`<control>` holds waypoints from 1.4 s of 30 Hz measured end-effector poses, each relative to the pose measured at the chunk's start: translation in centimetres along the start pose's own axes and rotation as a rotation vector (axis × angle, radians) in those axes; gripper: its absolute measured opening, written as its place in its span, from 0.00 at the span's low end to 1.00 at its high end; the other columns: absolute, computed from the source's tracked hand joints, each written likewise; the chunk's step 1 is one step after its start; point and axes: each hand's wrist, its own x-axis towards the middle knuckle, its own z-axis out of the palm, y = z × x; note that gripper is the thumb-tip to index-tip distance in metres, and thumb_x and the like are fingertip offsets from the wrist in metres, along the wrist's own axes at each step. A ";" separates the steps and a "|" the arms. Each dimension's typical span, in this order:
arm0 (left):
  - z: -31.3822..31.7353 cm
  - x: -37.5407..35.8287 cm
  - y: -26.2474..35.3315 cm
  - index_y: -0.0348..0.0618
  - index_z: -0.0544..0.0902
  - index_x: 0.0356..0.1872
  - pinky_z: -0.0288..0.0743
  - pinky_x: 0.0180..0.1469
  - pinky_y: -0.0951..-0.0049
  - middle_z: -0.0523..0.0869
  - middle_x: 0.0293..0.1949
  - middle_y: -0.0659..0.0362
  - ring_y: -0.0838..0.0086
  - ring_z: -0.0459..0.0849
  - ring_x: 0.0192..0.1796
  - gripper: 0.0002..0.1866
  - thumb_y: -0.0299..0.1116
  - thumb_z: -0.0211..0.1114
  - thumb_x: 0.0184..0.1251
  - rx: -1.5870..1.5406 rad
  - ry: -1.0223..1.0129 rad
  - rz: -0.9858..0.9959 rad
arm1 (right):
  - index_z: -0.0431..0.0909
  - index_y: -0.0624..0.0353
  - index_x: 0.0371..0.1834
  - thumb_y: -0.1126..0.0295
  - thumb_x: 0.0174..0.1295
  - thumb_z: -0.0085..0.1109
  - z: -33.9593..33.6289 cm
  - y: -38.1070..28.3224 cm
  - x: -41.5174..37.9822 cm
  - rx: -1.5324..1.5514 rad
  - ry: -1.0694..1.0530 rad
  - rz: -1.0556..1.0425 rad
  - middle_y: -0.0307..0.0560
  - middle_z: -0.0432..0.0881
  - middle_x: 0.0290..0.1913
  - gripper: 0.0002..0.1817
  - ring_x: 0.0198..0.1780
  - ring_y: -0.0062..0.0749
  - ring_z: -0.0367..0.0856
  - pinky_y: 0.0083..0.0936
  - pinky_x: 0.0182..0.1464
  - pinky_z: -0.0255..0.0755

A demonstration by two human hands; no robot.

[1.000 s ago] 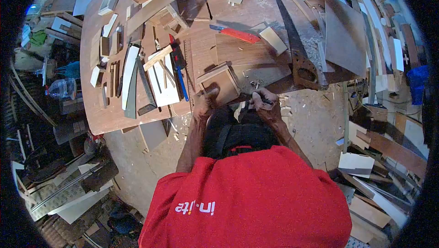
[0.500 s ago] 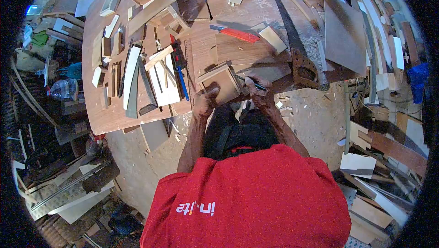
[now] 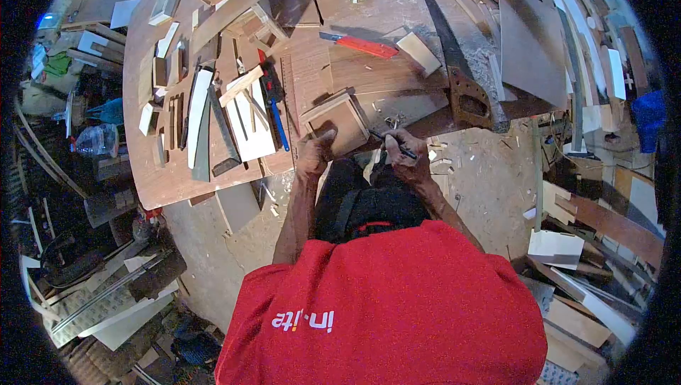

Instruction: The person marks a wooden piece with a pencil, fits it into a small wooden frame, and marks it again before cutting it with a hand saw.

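Note:
A small wooden box (image 3: 343, 128) with raised edge strips lies at the table's front edge. My left hand (image 3: 316, 152) grips its near left corner, thumb on top. My right hand (image 3: 408, 154) is closed around a slim dark pen-like tool (image 3: 406, 150), whose tip is at the box's right edge. Just right of the box is a flat board (image 3: 418, 107) with small chips on it. Beyond lie a red-handled knife (image 3: 367, 46) and a pale wood block (image 3: 418, 54).
A handsaw (image 3: 468, 101) rests right of the box. Left of it are a ruler (image 3: 290, 94), a blue and black clamp-like tool (image 3: 273, 97), a white board (image 3: 252, 126) and several wood strips. Offcuts surround the worktable (image 3: 170, 186), whose front edge is near my hands.
My right hand has shifted slightly right and down, with the tool lying flatter. More of the board beside the box now shows. The view has moved a little.

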 end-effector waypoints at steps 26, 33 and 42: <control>-0.4 -0.1 0.7 0.34 0.77 0.55 0.78 0.44 0.74 0.81 0.48 0.60 0.73 0.82 0.45 0.20 0.33 0.63 0.64 0.338 -0.082 -0.002 | 0.81 0.61 0.38 0.62 0.65 0.53 1.3 -1.1 1.8 -0.155 0.145 -0.118 0.56 0.82 0.29 0.13 0.29 0.48 0.82 0.37 0.34 0.74; 0.3 0.1 0.3 0.31 0.80 0.47 0.84 0.37 0.69 0.85 0.42 0.53 0.67 0.86 0.40 0.16 0.23 0.66 0.57 -0.032 -0.054 -0.041 | 0.82 0.61 0.38 0.62 0.62 0.57 2.9 0.5 3.0 -0.004 0.145 -0.154 0.55 0.83 0.29 0.12 0.31 0.49 0.83 0.37 0.36 0.75; -0.1 -0.1 0.4 0.33 0.77 0.54 0.77 0.50 0.71 0.81 0.47 0.58 0.70 0.82 0.46 0.19 0.30 0.62 0.63 0.030 -0.082 -0.052 | 0.80 0.60 0.39 0.64 0.62 0.56 2.7 1.1 3.0 -0.083 0.062 -0.164 0.56 0.83 0.32 0.11 0.34 0.51 0.83 0.39 0.38 0.76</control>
